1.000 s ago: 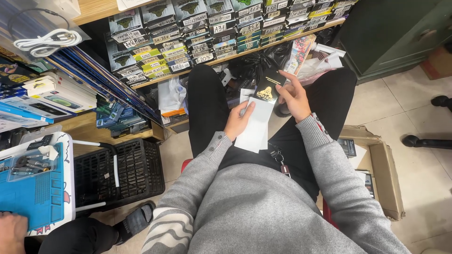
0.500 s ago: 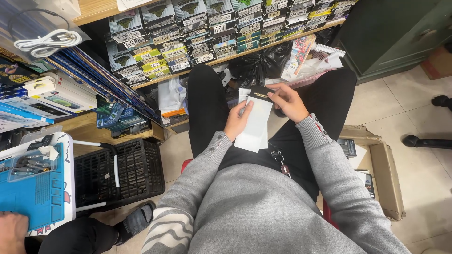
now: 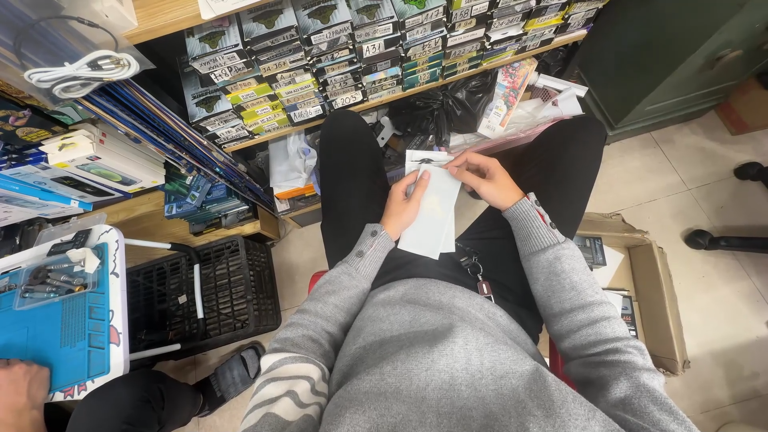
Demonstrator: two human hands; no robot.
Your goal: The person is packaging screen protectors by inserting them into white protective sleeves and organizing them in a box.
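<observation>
I sit with a flat white packet (image 3: 430,210) held upright over my lap, between my knees in black trousers. My left hand (image 3: 402,210) grips the packet's left edge from the side. My right hand (image 3: 484,178) pinches the packet's top end, where a small dark mark shows. Both arms wear grey knit sleeves. A key ring (image 3: 474,267) hangs at my waist, just below the packet.
A wooden shelf (image 3: 416,90) of stacked labelled boxes runs ahead, black bags beneath it. A black plastic crate (image 3: 232,292) stands at left beside a blue work mat (image 3: 60,336) where another person's hand (image 3: 20,392) rests. An open cardboard box (image 3: 652,288) lies at right.
My right hand has come down from above the packet and now pinches its top end. The small yellow-and-dark piece it held up earlier is no longer visible.
</observation>
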